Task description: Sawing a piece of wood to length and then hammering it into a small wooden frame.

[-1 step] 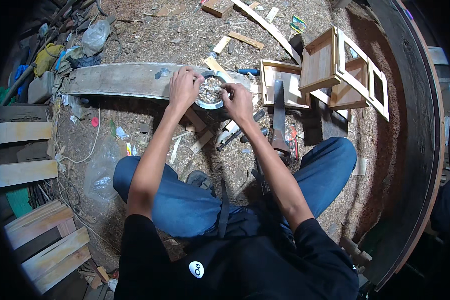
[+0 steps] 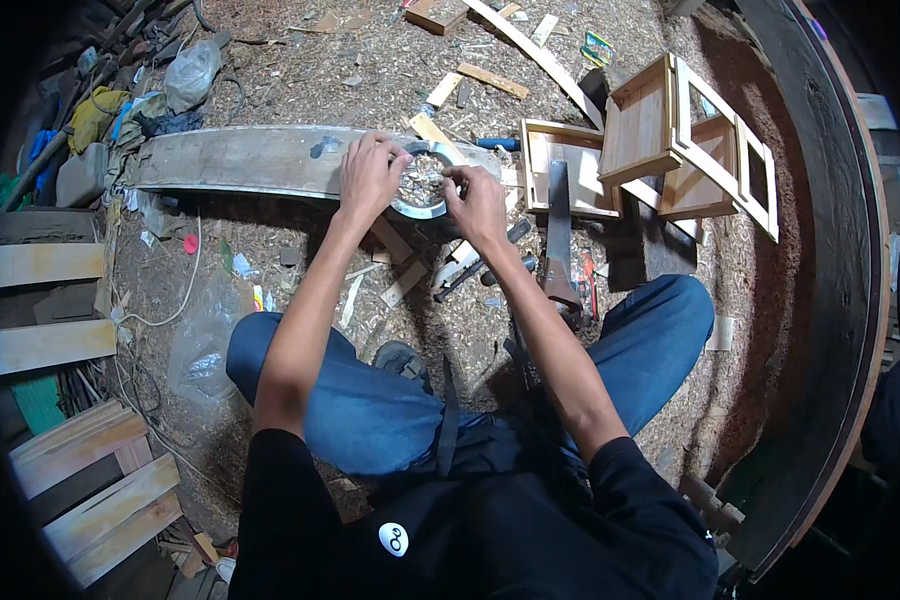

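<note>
Hands meet over sawdust: left hand and right hand, fingers curled, pinch opposite rims of a metal ring above a long plank.

I see shiny metal ring on dull grey weathered plank; pale raw wooden frames; floor rough with sawdust.

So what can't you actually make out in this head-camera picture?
- Inside of the metal ring: the left hand and right hand cover its sides, and the contents are too small to identify.
- Tools below the right hand: partly hidden by the wrist.
- Wooden frames: bent by the fisheye.
- Clutter at the left rim: dark and blurred.
</note>
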`<action>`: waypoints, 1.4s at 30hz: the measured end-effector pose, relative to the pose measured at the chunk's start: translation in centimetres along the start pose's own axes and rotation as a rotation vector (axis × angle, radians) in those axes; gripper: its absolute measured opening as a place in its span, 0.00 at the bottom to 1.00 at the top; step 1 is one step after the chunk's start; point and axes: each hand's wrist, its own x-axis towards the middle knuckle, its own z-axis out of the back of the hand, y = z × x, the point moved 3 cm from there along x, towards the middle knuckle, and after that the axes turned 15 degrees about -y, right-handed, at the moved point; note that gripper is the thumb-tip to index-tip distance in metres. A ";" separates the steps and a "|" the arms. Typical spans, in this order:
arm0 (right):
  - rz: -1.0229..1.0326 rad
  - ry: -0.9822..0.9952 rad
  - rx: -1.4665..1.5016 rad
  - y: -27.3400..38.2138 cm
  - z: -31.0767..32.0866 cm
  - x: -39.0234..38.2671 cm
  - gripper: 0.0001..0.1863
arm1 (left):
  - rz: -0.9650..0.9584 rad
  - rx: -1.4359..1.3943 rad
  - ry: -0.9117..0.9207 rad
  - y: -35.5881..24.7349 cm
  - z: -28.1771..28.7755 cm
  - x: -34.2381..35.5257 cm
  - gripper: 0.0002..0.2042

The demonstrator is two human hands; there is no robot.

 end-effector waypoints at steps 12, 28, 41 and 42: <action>-0.018 0.022 -0.072 -0.8 -0.7 -0.2 0.09 | -0.275 0.162 0.164 -1.3 0.2 -1.1 0.09; -0.058 -0.006 0.022 -1.1 -0.9 0.0 0.09 | -0.168 0.003 0.046 -1.2 1.3 1.1 0.09; 0.019 -0.017 -0.013 0.3 -0.1 -0.1 0.11 | -0.130 -0.032 0.143 -0.9 1.2 1.0 0.10; 0.020 -0.016 -0.012 0.5 -0.1 0.0 0.11 | -0.129 -0.032 0.142 -0.8 1.3 1.1 0.10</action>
